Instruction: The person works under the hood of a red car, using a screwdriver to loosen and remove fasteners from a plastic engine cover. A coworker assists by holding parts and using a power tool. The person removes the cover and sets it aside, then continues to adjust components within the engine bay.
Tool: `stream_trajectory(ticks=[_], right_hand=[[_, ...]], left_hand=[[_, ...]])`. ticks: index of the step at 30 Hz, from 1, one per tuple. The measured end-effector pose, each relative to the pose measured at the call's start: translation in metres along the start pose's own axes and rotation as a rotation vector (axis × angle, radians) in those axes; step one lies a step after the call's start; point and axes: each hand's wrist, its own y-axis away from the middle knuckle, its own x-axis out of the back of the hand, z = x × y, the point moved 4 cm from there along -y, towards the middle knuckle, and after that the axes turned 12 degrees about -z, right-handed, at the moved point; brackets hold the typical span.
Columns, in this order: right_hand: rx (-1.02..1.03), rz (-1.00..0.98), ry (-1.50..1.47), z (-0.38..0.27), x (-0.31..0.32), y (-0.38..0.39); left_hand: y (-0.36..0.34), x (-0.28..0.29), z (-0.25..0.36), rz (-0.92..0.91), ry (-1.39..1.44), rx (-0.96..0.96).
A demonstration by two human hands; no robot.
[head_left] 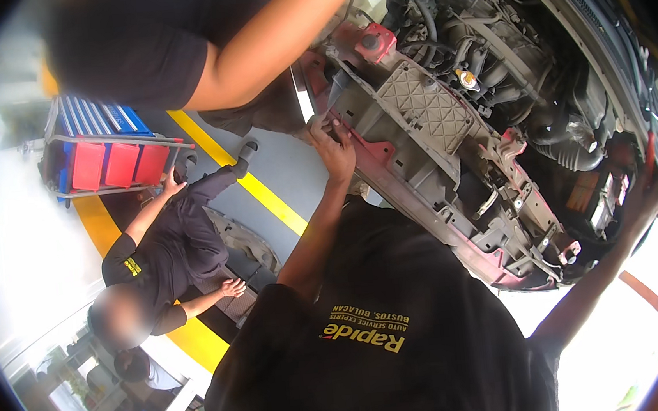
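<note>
The grey front support panel (423,119) of the car's open engine bay is gripped at its near-left corner by the left hand (334,144), fingers curled shut. The right hand (642,201), at its far-right end, cannot be read. The panel is judged stiff, bulky and sharp-edged, best held by its ends.

Red-blue tool cart (105,151), yellow floor stripe (253,185), seated co-worker (165,259)

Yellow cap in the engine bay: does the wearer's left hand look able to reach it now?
Probably yes. The left hand rests on the front panel edge; only a low grey grid cover lies between it and the yellow cap, open from above. The co-worker's arm crosses higher up.
</note>
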Motion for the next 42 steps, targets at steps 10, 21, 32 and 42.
stream_trajectory(ticks=[10, 21, 32, 42], right_hand=[[-0.627, -0.377, -0.924, -0.216, -0.09, 0.238], [-0.85, -0.823, -1.442, -0.3, -0.125, 0.33], [-0.909, -0.973, -0.63, -0.297, -0.123, 0.399], [-0.883, -0.591, -0.745, -0.318, -0.117, 0.383]], left_hand=[[-0.012, 0.018, 0.004, -0.162, -0.15, -0.142], [0.047, 0.011, 0.051, -1.088, 0.653, 0.162], [0.163, -0.039, 0.113, -1.781, 0.778, 1.012], [0.204, -0.075, 0.121, -1.891, 0.731, 1.059]])
